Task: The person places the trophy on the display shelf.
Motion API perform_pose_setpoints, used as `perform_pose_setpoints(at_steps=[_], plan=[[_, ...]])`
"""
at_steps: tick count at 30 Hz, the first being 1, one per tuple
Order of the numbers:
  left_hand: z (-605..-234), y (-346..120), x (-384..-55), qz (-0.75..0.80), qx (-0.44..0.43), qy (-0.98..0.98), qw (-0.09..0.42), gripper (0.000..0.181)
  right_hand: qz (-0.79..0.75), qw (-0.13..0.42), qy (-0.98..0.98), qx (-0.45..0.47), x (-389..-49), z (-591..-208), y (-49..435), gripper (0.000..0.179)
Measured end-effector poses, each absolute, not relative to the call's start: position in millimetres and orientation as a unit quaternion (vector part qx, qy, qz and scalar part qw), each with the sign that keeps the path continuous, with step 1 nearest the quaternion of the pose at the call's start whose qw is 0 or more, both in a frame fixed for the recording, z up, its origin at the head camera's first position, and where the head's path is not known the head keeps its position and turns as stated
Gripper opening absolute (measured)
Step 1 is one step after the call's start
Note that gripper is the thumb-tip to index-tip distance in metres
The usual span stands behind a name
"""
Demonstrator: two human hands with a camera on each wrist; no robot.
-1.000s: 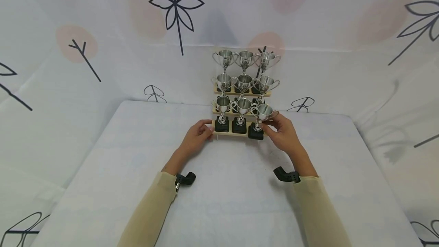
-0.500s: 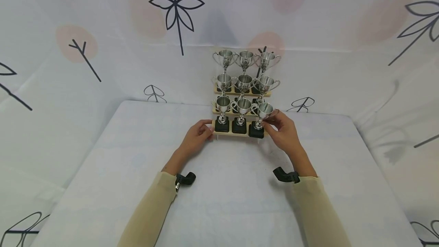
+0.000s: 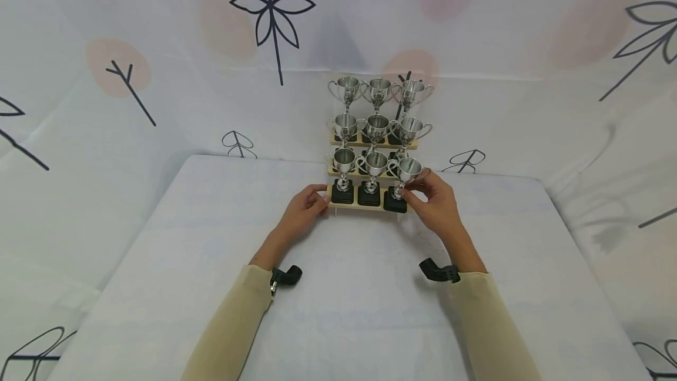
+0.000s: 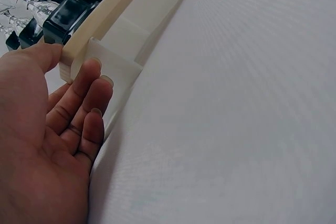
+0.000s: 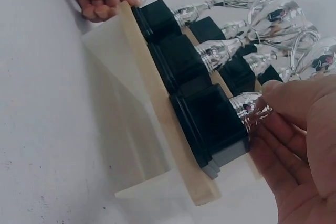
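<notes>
A silver two-handled trophy cup [image 3: 409, 170] with a black base stands at the right end of the lowest wooden shelf [image 3: 355, 207] of a tiered stand. My right hand [image 3: 436, 206] pinches its stem between thumb and fingers; in the right wrist view the black base [image 5: 212, 124] rests on the wooden board [image 5: 157, 100], slightly turned. On the opposite side, my left hand [image 3: 302, 211] grips the shelf's left end, thumb at the board's end [image 4: 100, 22] and curled fingers below. Two similar trophies [image 3: 376, 163] stand beside the held one.
Two higher wooden tiers behind carry several more silver trophies [image 3: 378, 127]. Pale supports [image 5: 118, 56] hold the lowest board above the white-covered table [image 3: 338, 310]. A patterned cloth backdrop [image 3: 158, 16] hangs close behind the stand.
One second ago the right trophy was tilted, its base overlapping the shelf's front edge. My right hand has since shifted it slightly back and straightened it. My left hand has stayed put.
</notes>
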State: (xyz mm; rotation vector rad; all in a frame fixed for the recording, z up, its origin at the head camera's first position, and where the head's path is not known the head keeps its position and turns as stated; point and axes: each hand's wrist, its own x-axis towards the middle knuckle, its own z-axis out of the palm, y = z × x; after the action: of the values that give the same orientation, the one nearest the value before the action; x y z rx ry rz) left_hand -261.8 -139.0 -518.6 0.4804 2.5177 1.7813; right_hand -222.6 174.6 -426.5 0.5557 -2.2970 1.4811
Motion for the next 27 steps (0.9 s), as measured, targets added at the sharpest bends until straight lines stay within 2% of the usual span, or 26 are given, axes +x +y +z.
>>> perform_pose_setpoints(at_steps=[27], plan=[[-521.2, -139.9, -263.8, 0.557, 0.162, 0.815, 0.006, 0.041, 0.517, 0.201, -0.809, 0.194, -222.6, -427.9, 169.5, 0.018]])
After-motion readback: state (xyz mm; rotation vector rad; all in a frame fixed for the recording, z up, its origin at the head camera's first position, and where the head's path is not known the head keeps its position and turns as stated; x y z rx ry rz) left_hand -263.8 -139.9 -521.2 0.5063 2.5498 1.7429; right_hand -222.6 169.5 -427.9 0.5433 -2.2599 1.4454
